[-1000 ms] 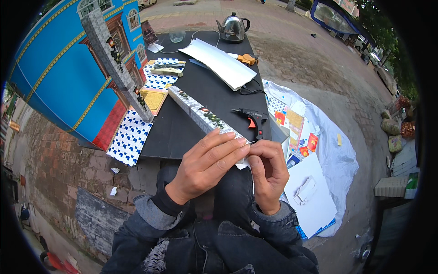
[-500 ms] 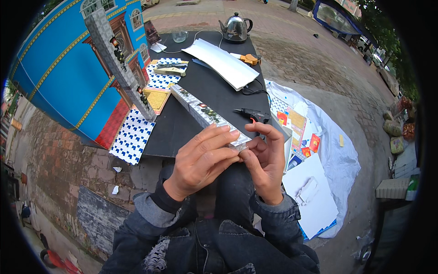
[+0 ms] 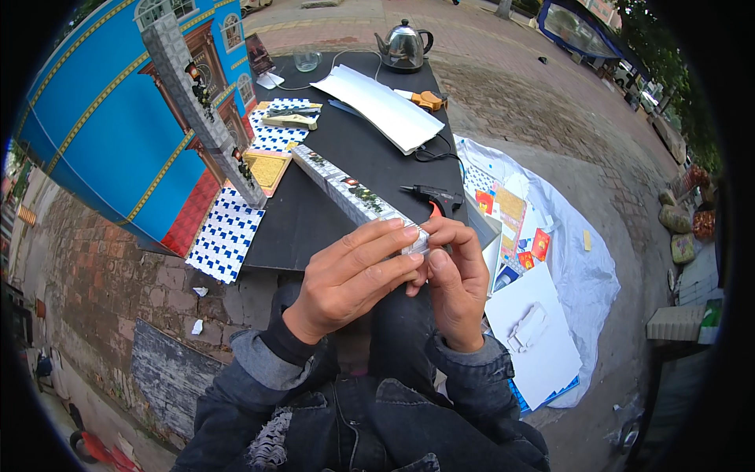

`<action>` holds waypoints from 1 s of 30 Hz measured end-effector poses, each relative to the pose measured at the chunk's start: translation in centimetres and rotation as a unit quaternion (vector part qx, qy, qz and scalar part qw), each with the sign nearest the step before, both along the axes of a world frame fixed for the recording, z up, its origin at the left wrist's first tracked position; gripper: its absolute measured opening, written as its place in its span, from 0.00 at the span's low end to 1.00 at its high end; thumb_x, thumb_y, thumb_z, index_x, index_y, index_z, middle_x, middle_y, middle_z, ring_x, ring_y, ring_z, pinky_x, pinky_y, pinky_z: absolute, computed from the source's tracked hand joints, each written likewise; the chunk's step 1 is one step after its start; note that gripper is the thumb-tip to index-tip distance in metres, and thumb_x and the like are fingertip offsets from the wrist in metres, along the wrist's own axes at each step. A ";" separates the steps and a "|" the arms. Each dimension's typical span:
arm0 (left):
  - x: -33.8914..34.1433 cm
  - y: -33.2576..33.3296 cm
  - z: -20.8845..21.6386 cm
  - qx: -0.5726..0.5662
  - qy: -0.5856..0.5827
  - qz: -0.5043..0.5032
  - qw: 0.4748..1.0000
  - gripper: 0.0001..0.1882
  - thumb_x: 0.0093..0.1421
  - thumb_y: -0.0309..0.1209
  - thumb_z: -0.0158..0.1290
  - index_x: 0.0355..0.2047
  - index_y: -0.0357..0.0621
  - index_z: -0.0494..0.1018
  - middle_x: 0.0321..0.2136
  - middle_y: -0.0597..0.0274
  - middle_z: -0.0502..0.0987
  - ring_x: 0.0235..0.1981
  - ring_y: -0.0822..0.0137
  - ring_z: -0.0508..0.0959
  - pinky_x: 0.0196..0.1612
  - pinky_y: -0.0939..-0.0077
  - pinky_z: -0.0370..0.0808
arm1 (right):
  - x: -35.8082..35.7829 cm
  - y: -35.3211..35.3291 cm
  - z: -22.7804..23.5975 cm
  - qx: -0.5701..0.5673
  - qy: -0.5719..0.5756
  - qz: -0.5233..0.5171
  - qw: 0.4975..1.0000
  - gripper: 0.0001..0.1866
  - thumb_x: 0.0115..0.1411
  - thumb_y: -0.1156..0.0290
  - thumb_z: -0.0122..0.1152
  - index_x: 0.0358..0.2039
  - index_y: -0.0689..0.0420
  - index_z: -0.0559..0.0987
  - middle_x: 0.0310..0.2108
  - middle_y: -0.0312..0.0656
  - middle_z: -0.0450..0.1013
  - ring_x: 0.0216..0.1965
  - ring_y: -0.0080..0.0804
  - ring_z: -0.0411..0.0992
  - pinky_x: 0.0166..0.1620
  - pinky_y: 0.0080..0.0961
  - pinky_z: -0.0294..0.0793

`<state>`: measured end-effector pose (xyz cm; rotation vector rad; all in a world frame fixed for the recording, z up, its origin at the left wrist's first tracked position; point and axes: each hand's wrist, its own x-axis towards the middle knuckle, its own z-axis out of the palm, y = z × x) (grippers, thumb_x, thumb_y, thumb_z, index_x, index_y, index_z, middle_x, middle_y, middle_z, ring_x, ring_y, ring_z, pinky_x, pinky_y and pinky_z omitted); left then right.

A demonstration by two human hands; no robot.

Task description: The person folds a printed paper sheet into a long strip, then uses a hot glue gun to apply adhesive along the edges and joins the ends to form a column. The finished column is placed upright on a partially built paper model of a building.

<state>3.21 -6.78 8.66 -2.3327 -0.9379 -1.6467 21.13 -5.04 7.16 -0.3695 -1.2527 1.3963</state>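
Observation:
A long square paper column [image 3: 346, 189], printed with grey stone, green leaves and a lantern, slants from the black table toward me. My left hand [image 3: 354, 271] grips its near end, fingers along the top. At that same end my right hand [image 3: 456, 279] has its fingers closed on the tip; they partly hide the end. A matching column [image 3: 185, 94] stands upright at the left, before a blue model house [image 3: 102, 110] with brown doors. Just past my right hand lies a black glue gun [image 3: 436, 197] with a red-orange trigger.
On the table [image 3: 291, 228] are white paper sheets [image 3: 381, 110], a steel kettle [image 3: 404, 47], a glass cup [image 3: 307, 61], a utility knife [image 3: 291, 118] and an orange-handled tool [image 3: 428, 100]. Blue-checked card [image 3: 226, 236] overhangs its left edge. Paper scraps [image 3: 535, 315] lie on white sheeting [image 3: 586, 291] at right.
My right fingers have moved in from beside the column's near end and closed on its tip. My left hand keeps its grip; the column has barely shifted.

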 end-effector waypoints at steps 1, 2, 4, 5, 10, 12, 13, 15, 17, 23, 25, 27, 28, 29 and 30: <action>0.0 0.0 -0.1 0.000 0.001 -0.002 1.000 0.17 0.50 0.24 0.73 0.40 0.41 0.83 0.47 0.53 0.84 0.51 0.49 0.84 0.53 0.60 0.83 | -0.3 -0.2 0.1 -0.022 0.009 -0.004 1.000 0.14 0.73 0.75 0.52 0.57 0.61 0.74 0.62 0.48 0.64 0.40 0.24 0.76 0.40 0.21 0.81; 0.1 0.1 -0.3 0.002 -0.003 -0.006 1.000 0.19 0.50 0.25 0.73 0.43 0.41 0.82 0.48 0.53 0.84 0.51 0.49 0.84 0.53 0.60 0.83 | -0.3 -0.4 0.3 -0.028 -0.010 -0.011 1.000 0.14 0.73 0.75 0.52 0.57 0.61 0.74 0.63 0.49 0.64 0.40 0.24 0.76 0.40 0.21 0.81; 0.2 0.3 -0.7 0.006 -0.015 -0.011 1.000 0.25 0.51 0.26 0.73 0.49 0.40 0.79 0.49 0.52 0.83 0.50 0.50 0.84 0.53 0.61 0.83 | -0.3 -0.4 0.5 -0.053 -0.046 -0.002 0.998 0.14 0.74 0.73 0.51 0.57 0.62 0.74 0.65 0.49 0.64 0.40 0.24 0.76 0.39 0.21 0.81; 0.3 0.5 -1.0 -0.006 -0.034 -0.033 0.999 0.28 0.51 0.26 0.73 0.52 0.40 0.77 0.51 0.52 0.82 0.52 0.49 0.83 0.55 0.59 0.81 | -0.3 -0.2 0.5 -0.032 -0.045 -0.001 0.998 0.14 0.73 0.74 0.52 0.57 0.62 0.74 0.65 0.49 0.64 0.39 0.22 0.75 0.36 0.20 0.80; -0.2 0.7 -1.1 -0.086 0.026 0.011 0.996 0.38 0.54 0.29 0.72 0.63 0.40 0.67 0.59 0.54 0.78 0.61 0.49 0.77 0.66 0.51 0.71 | 0.6 0.3 0.0 -0.010 -0.035 0.007 0.999 0.14 0.73 0.75 0.53 0.57 0.61 0.75 0.64 0.49 0.66 0.32 0.20 0.72 0.32 0.18 0.75; -0.6 1.1 -1.1 -0.112 0.051 -0.003 0.992 0.37 0.51 0.23 0.70 0.61 0.42 0.69 0.60 0.56 0.77 0.64 0.48 0.74 0.69 0.48 0.67 | 1.0 0.3 -0.2 -0.018 -0.033 0.009 0.999 0.14 0.72 0.75 0.53 0.57 0.61 0.75 0.62 0.48 0.68 0.30 0.19 0.71 0.31 0.18 0.73; -0.7 1.4 -1.1 -0.115 0.064 0.001 0.991 0.37 0.50 0.21 0.69 0.61 0.42 0.70 0.60 0.57 0.78 0.64 0.48 0.74 0.69 0.49 0.67 | 1.2 0.2 -0.3 -0.022 -0.038 0.010 0.999 0.14 0.72 0.75 0.53 0.57 0.61 0.75 0.61 0.48 0.69 0.29 0.19 0.71 0.31 0.18 0.73; -0.9 1.9 -1.4 -0.109 0.075 0.003 0.991 0.37 0.47 0.18 0.68 0.60 0.43 0.72 0.58 0.57 0.79 0.62 0.48 0.76 0.68 0.49 0.68 | 1.5 0.6 -0.7 -0.044 -0.029 -0.012 0.999 0.14 0.72 0.74 0.54 0.56 0.61 0.75 0.58 0.47 0.71 0.29 0.19 0.71 0.32 0.19 0.73; -0.9 2.4 -1.9 -0.108 0.075 0.009 0.991 0.36 0.45 0.16 0.66 0.58 0.43 0.73 0.56 0.56 0.80 0.61 0.49 0.77 0.68 0.50 0.69 | 1.9 2.2 -1.6 -0.059 -0.016 -0.066 0.996 0.15 0.72 0.70 0.55 0.55 0.63 0.76 0.52 0.44 0.74 0.29 0.20 0.71 0.34 0.21 0.74; -0.7 0.0 -1.5 0.008 -0.041 0.045 0.998 0.28 0.51 0.15 0.65 0.54 0.43 0.76 0.53 0.54 0.82 0.58 0.51 0.80 0.63 0.57 0.76 | 2.3 8.0 -7.8 0.034 -0.596 -0.386 0.704 0.25 0.66 0.60 0.66 0.55 0.64 0.74 0.51 0.56 0.75 0.53 0.57 0.72 0.56 0.45 0.72; -1.4 -3.4 -0.3 0.024 -0.044 0.039 0.998 0.24 0.56 0.21 0.67 0.52 0.44 0.73 0.52 0.51 0.82 0.57 0.49 0.81 0.64 0.54 0.75 | 2.1 8.6 -9.7 0.094 -0.621 -0.418 0.656 0.26 0.64 0.60 0.67 0.54 0.65 0.74 0.49 0.54 0.75 0.51 0.55 0.73 0.53 0.45 0.73; -2.4 -7.5 1.2 0.028 -0.072 0.036 0.996 0.27 0.59 0.28 0.68 0.54 0.49 0.66 0.53 0.52 0.79 0.58 0.47 0.80 0.68 0.45 0.69 | 2.1 9.2 -10.7 0.088 -0.620 -0.433 0.649 0.25 0.64 0.61 0.68 0.54 0.65 0.74 0.48 0.54 0.75 0.50 0.54 0.73 0.52 0.44 0.73; -2.8 -9.2 1.9 0.036 -0.077 0.074 0.994 0.25 0.63 0.33 0.63 0.57 0.50 0.65 0.52 0.54 0.78 0.56 0.48 0.80 0.68 0.43 0.68 | 2.1 9.6 -11.1 0.081 -0.615 -0.438 0.651 0.24 0.64 0.62 0.67 0.53 0.65 0.74 0.47 0.54 0.74 0.50 0.54 0.73 0.52 0.43 0.73; -2.2 -10.1 2.1 0.067 -0.133 0.090 0.985 0.25 0.66 0.37 0.59 0.60 0.51 0.64 0.51 0.55 0.77 0.55 0.48 0.80 0.68 0.42 0.68 | 2.1 9.9 -11.3 0.093 -0.598 -0.455 0.654 0.23 0.63 0.63 0.67 0.53 0.64 0.75 0.47 0.53 0.74 0.49 0.54 0.73 0.52 0.43 0.73; -1.7 -10.9 2.2 0.079 -0.182 0.074 0.977 0.24 0.70 0.42 0.54 0.63 0.53 0.63 0.49 0.56 0.77 0.53 0.49 0.80 0.68 0.40 0.67 | 2.2 10.2 -11.6 0.065 -0.598 -0.443 0.665 0.23 0.64 0.63 0.67 0.53 0.64 0.75 0.47 0.54 0.74 0.49 0.54 0.73 0.51 0.43 0.73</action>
